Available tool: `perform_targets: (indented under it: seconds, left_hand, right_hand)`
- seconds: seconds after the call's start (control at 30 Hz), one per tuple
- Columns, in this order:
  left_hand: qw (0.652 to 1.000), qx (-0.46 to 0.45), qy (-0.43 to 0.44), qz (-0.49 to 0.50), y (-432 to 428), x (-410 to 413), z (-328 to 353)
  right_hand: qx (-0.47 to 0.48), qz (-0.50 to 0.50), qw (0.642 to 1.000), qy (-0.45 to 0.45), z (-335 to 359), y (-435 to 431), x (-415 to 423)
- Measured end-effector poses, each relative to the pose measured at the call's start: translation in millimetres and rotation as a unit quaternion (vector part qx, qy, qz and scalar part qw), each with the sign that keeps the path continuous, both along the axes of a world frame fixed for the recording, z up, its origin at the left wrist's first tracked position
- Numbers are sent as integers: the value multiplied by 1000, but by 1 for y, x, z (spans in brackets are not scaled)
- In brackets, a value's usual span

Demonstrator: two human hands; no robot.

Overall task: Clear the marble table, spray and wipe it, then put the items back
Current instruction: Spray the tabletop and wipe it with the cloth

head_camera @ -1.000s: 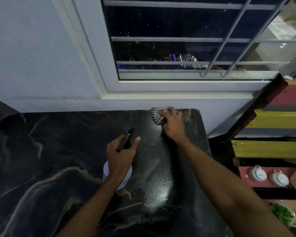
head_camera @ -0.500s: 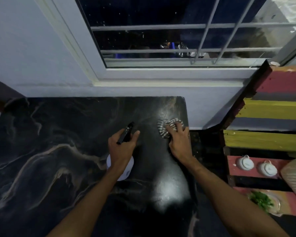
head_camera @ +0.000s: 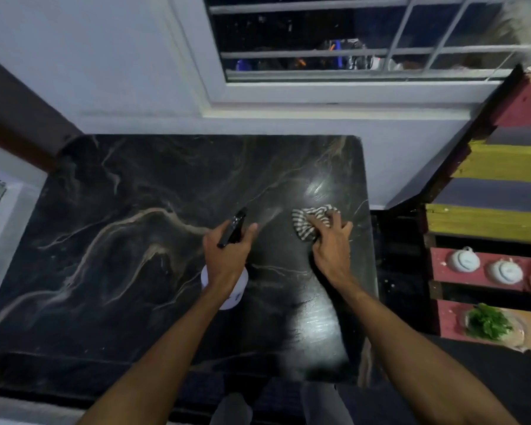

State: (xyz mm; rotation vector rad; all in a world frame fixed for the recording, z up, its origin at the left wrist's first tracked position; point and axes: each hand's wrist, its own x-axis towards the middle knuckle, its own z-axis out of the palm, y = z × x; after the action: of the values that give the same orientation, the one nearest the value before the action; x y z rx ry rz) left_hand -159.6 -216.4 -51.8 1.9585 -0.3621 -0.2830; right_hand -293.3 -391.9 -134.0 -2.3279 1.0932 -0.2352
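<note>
The black marble table (head_camera: 111, 240) with pale veins fills the middle of the view, bare of items. My left hand (head_camera: 226, 256) grips a white spray bottle (head_camera: 238, 291) with a black nozzle, held over the table's middle; a faint mist streak leaves the nozzle toward the upper right. My right hand (head_camera: 330, 243) presses a striped grey-and-white cloth (head_camera: 310, 220) flat on the table near its right edge. Wet, shiny streaks show beyond the cloth and on the near right part of the top.
A white wall and a barred window (head_camera: 365, 50) stand behind the table. To the right is a painted pallet shelf (head_camera: 500, 176) holding two white lidded pots (head_camera: 485, 266) and a plate of green leaves (head_camera: 488, 323). A brown frame (head_camera: 16, 121) runs at the left.
My right hand has drawn the cloth from the table's far right corner back toward me along the right edge. The left hand keeps the bottle in place; a mist streak now shows.
</note>
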Motion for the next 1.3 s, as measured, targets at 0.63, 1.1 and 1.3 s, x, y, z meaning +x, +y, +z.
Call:
perform_targets:
  seconds: [0.63, 1.1, 1.3]
  left_hand:
    - [999, -3, -37, -6, 225, 66, 5]
    - [994, 21, -76, -70, 218, -25, 7]
    - [993, 16, -97, -67, 206, -58, 8]
  right_hand:
    - [-59, 246, 967, 39, 7, 294, 93]
    - [-19, 138, 989, 44, 6, 314, -19]
    - [3, -120, 992, 47, 9, 253, -95]
